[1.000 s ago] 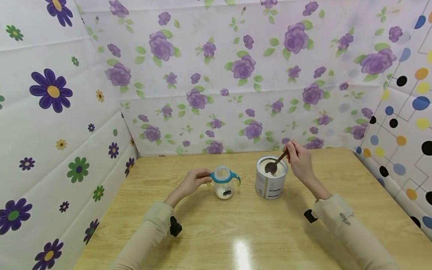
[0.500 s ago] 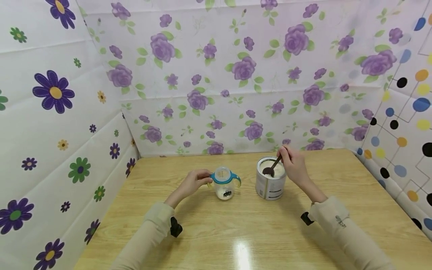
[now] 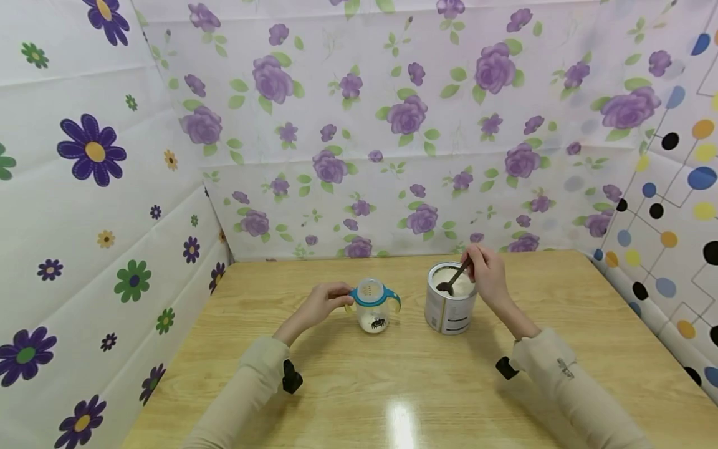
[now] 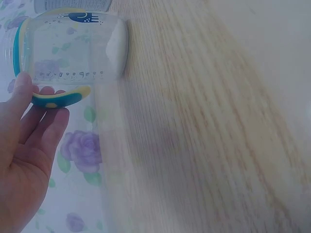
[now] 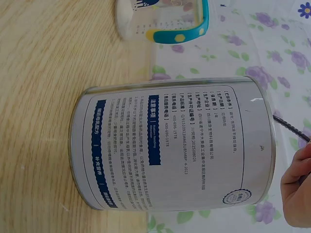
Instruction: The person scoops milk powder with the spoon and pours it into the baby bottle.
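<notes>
A clear baby bottle (image 3: 373, 317) with a blue collar and two handles stands upright on the table, white powder (image 4: 115, 47) at its bottom. My left hand (image 3: 321, 307) holds its left handle (image 4: 58, 99), thumb near the collar. To the right is an opened tin (image 3: 449, 313), nearly full of pale powder (image 3: 463, 286). My right hand (image 3: 487, 275) pinches a dark brown spoon (image 3: 459, 274) by its handle above the tin's right rim. The spoon's bowl (image 3: 445, 287) is down at the powder. In the right wrist view the tin hides that bowl.
The wooden table (image 3: 348, 393) spreads in front of the bottle and tin. A floral sheet (image 3: 336, 125) hangs behind its back edge, with patterned sheets at both sides. Black wrist devices (image 3: 291, 377) sit on both forearms.
The right hand has moved slightly left and down, lowering the spoon's bowl toward the powder and the tin's left side. The left hand and bottle stay in place.
</notes>
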Demonstrator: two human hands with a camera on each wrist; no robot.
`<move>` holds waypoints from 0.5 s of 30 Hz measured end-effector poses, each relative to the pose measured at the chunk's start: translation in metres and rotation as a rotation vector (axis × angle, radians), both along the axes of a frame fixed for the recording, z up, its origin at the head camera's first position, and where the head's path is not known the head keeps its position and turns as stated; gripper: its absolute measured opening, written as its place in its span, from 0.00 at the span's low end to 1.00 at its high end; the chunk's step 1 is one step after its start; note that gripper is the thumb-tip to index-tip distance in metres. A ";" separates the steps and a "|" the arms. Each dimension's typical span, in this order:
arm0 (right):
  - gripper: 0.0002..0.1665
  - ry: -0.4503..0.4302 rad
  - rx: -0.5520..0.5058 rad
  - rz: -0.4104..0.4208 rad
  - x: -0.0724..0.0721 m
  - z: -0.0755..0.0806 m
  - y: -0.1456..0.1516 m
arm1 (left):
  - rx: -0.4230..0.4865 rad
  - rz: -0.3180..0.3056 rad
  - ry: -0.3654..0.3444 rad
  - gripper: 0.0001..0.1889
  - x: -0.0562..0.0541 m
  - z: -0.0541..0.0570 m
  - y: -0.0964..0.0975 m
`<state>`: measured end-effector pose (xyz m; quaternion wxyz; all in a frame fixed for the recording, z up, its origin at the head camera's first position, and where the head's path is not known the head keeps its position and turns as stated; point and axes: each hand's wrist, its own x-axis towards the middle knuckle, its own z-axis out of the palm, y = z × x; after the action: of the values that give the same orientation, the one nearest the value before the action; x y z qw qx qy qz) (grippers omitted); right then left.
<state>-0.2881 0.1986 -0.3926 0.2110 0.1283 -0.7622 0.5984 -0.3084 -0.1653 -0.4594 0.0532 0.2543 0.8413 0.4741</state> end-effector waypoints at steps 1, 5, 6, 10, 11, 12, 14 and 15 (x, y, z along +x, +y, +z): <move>0.23 -0.023 -0.031 0.009 -0.003 -0.001 0.002 | 0.003 -0.003 0.004 0.12 -0.001 0.001 0.000; 0.25 -0.097 -0.118 0.030 -0.015 -0.009 0.008 | 0.012 -0.007 0.023 0.12 -0.002 0.003 0.000; 0.26 -0.114 -0.135 0.030 -0.018 -0.011 0.009 | 0.013 -0.007 0.024 0.12 -0.003 0.003 0.000; 0.25 -0.184 -0.204 0.012 -0.021 -0.014 0.011 | 0.000 0.000 0.010 0.12 -0.002 0.001 0.000; 0.24 -0.201 -0.216 0.009 -0.021 -0.014 0.011 | 0.001 0.001 0.005 0.12 -0.002 0.000 0.000; 0.24 -0.220 -0.227 0.009 -0.021 -0.015 0.012 | -0.002 0.004 0.000 0.11 -0.002 -0.001 0.000; 0.23 -0.257 -0.255 0.010 -0.022 -0.016 0.014 | 0.003 0.006 -0.003 0.11 -0.002 -0.002 0.000; 0.23 -0.274 -0.265 0.009 -0.022 -0.016 0.015 | 0.007 0.005 -0.002 0.12 -0.002 -0.003 0.000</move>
<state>-0.3104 0.2141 -0.4086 0.1178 0.0201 -0.6979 0.7062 -0.3103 -0.1652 -0.4622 0.0521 0.2519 0.8400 0.4776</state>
